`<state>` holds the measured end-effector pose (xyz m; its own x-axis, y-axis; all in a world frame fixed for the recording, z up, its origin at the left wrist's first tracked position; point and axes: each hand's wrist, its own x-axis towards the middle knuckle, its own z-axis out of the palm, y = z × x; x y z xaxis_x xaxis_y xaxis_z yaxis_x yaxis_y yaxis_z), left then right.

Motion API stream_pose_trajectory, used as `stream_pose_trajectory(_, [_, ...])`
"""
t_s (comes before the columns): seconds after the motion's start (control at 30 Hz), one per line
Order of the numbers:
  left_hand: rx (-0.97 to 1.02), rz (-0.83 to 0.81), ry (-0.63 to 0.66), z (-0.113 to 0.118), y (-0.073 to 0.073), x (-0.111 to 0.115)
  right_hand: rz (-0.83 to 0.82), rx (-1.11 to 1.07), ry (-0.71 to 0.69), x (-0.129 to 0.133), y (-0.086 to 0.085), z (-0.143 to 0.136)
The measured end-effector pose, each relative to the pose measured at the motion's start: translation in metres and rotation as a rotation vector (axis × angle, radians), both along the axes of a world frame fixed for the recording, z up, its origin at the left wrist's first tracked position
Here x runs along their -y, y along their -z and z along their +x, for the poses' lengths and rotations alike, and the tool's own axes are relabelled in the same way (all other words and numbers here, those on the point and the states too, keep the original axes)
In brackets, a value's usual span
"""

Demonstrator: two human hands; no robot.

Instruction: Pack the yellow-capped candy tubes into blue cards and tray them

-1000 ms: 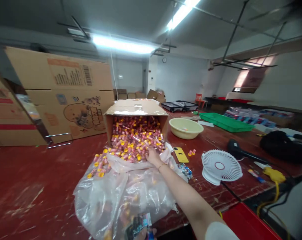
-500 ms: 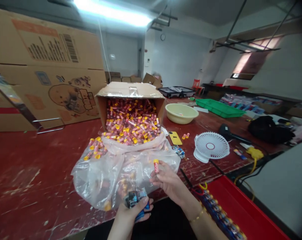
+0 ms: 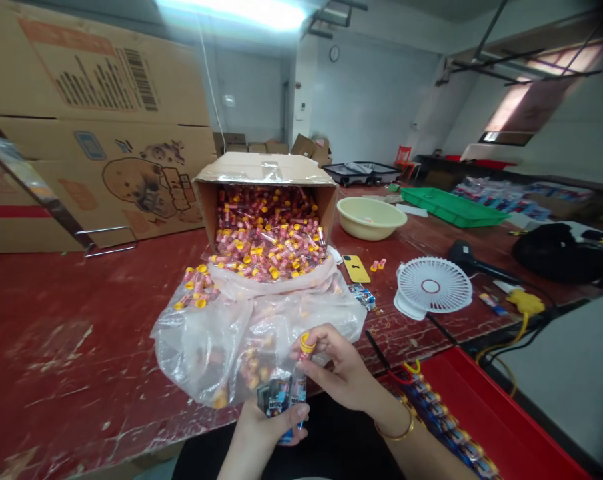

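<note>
Blue printed packets point(image 3: 276, 399) are gripped in my left hand point(image 3: 267, 430), its thumb pressed over their front. My right hand point(image 3: 342, 373) pinches a small pink tube with a yellow cap point(image 3: 306, 345) between thumb and fingers. The tube stands about upright, cap up, just above the rightmost packet; whether its lower end is inside that packet I cannot tell. Behind both hands lies a clear plastic bag point(image 3: 196, 350), spread out from an open cardboard carton point(image 3: 266, 172). Many pink tubes with yellow caps point(image 3: 276, 243) fill the carton and spill onto the bag.
Right of the carton are a cream basin point(image 3: 371, 223), a yellow phone point(image 3: 356, 269), a white fan point(image 3: 434, 285) and a green tray point(image 3: 454, 207). A red tray point(image 3: 496, 407) with rows of blue packs sits at lower right. A large carton point(image 3: 106, 153) stands at left.
My right hand has brought the tube down and slightly left to the packets, its cap now tilted toward me. The left hand still holds the packets. The view has shifted slightly.
</note>
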<state>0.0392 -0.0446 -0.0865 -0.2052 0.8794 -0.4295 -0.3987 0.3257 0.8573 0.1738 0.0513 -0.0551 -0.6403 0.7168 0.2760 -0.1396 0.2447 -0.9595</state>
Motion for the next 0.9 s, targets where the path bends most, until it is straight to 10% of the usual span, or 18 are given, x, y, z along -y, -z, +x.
stream_pose_trajectory(0.2, [0.007, -0.032, 0.051, 0.002, 0.006, -0.002, 0.178, 0.160, -0.056, -0.009, -0.005, 0.007])
stream_pose_trajectory(0.53, [0.155, -0.114, 0.022, 0.009, -0.001, -0.002, -0.552, -0.084, -0.121, -0.015, 0.035, -0.008])
stream_pose_trajectory(0.9, [0.405, -0.118, -0.023, 0.017, -0.019, -0.003, -0.151, 0.081, -0.128, 0.034, 0.025, 0.013])
